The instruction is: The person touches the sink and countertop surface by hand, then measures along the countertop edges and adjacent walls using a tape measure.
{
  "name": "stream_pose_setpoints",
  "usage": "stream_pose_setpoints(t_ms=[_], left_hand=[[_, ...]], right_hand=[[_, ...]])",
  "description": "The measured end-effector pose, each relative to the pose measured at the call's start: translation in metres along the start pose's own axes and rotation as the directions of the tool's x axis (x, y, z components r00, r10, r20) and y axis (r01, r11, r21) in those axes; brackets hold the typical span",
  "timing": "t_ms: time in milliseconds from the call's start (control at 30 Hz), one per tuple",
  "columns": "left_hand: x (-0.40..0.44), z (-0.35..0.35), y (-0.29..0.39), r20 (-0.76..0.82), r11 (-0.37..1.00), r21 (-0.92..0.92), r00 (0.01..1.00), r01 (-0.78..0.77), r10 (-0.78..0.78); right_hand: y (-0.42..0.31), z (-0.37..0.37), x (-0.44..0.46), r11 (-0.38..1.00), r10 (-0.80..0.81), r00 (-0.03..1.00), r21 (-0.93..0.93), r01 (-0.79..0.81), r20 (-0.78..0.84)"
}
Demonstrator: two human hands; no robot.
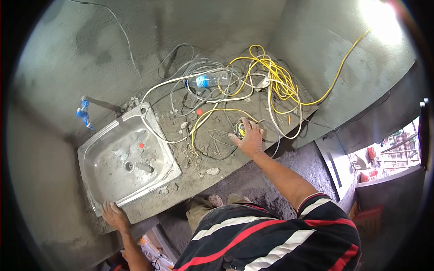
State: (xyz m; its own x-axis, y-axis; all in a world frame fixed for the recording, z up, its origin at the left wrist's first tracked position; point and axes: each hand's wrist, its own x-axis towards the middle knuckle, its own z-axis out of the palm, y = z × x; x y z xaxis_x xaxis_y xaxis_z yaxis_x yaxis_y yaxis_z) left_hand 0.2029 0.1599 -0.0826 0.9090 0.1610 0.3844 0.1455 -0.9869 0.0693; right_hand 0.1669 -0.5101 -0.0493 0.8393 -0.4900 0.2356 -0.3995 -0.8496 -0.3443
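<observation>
My right hand is over the counter near its front edge, fingers curled around a black and yellow tape measure and partly hiding it. At the near left corner of the stainless steel sink, my left hand rests on the rim with its fingers stretched out and nothing held. Grey dust and bits of mortar lie in the basin around the drain. Thin loops of wire lie just left of the tape measure.
Yellow cable and grey-white cables tangle along the back, around a plastic bottle. A blue tap juts from the wall behind the sink. Mortar chunks litter the counter. Boxes stand below.
</observation>
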Motion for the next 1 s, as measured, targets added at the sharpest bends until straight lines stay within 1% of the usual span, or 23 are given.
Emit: stream_pose_setpoints(t_ms=[100, 167, 233, 467, 533, 600, 633, 667, 700, 733, 767, 800, 833, 900, 933, 1000], left_hand=[[0.002, -0.002, 0.004, 0.003, 1.0, -0.026, 1.0, -0.007, 0.007], [0.002, -0.004, 0.005, 0.012, 0.999, -0.041, 1.0, -0.021, 0.022], [0.002, -0.003, 0.005, 0.049, 1.0, -0.009, 0.998, 0.029, -0.028], [0.003, 0.002, 0.003, 0.059, 1.0, -0.014, 0.998, 0.007, -0.006], [0.003, 0.002, 0.002, 0.064, 0.998, -0.024, 0.996, 0.061, -0.059], [-0.001, 0.014, -0.015, 0.039, 0.996, 0.006, 0.996, -0.085, 0.084], [0.002, 0.02, -0.019, 0.028, 0.997, -0.056, 0.998, -0.051, 0.053], [-0.002, 0.027, -0.022, -0.03, 0.996, -0.092, 1.0, -0.008, 0.005], [-0.001, 0.024, -0.02, -0.047, 0.997, -0.05, 0.997, -0.067, 0.065], [0.0, 0.019, -0.013, -0.054, 0.998, -0.054, 0.998, -0.02, 0.017], [0.001, 0.025, -0.019, -0.031, 0.997, -0.064, 0.999, -0.041, 0.039], [0.0, 0.02, -0.009, -0.108, 0.999, -0.039, 0.994, -0.031, 0.027], [0.003, 0.008, -0.001, -0.104, 0.998, -0.063, 0.995, -0.005, -0.002], [0.005, -0.005, 0.005, -0.046, 0.996, -0.087, 0.998, 0.029, -0.034], [0.004, -0.006, 0.005, -0.051, 0.996, -0.071, 0.997, 0.056, -0.06], [0.004, -0.005, 0.004, -0.029, 0.997, -0.062, 0.998, 0.052, -0.054]], right_hand=[[0.003, -0.005, 0.0, 1.0, 0.023, 1.0, -0.016, -0.023, 0.0], [0.0, -0.009, -0.001, 1.0, -0.003, 0.999, 0.008, 0.003, 0.033], [-0.001, -0.01, -0.001, 1.0, 0.006, 0.999, 0.01, -0.006, 0.032], [0.0, -0.014, -0.001, 1.0, 0.003, 0.999, 0.019, -0.004, 0.032], [0.0, -0.013, -0.001, 0.999, 0.045, 0.995, -0.014, -0.044, 0.09], [0.003, -0.008, -0.006, 0.994, -0.003, 1.0, -0.107, 0.003, -0.004], [0.007, 0.001, -0.006, 0.999, -0.028, 0.998, -0.045, 0.026, -0.051], [0.012, 0.008, -0.005, 0.998, -0.051, 0.995, 0.029, 0.054, -0.091], [0.011, 0.009, -0.004, 0.996, -0.086, 0.99, -0.006, 0.086, -0.11], [0.015, 0.014, -0.003, 0.991, -0.136, 0.979, -0.009, 0.136, -0.154], [0.013, 0.014, -0.001, 0.988, -0.133, 0.982, -0.096, 0.12, -0.136], [0.008, 0.009, 0.0, 0.988, -0.115, 0.988, -0.113, 0.104, -0.104], [0.006, 0.006, 0.001, 0.987, -0.091, 0.993, -0.141, 0.079, -0.079], [0.009, 0.011, 0.002, 0.988, -0.13, 0.985, -0.104, 0.118, -0.116], [0.006, 0.011, 0.003, 0.985, -0.155, 0.982, -0.091, 0.146, -0.106], [0.005, 0.01, 0.003, 0.993, -0.083, 0.994, -0.095, 0.075, -0.078]])
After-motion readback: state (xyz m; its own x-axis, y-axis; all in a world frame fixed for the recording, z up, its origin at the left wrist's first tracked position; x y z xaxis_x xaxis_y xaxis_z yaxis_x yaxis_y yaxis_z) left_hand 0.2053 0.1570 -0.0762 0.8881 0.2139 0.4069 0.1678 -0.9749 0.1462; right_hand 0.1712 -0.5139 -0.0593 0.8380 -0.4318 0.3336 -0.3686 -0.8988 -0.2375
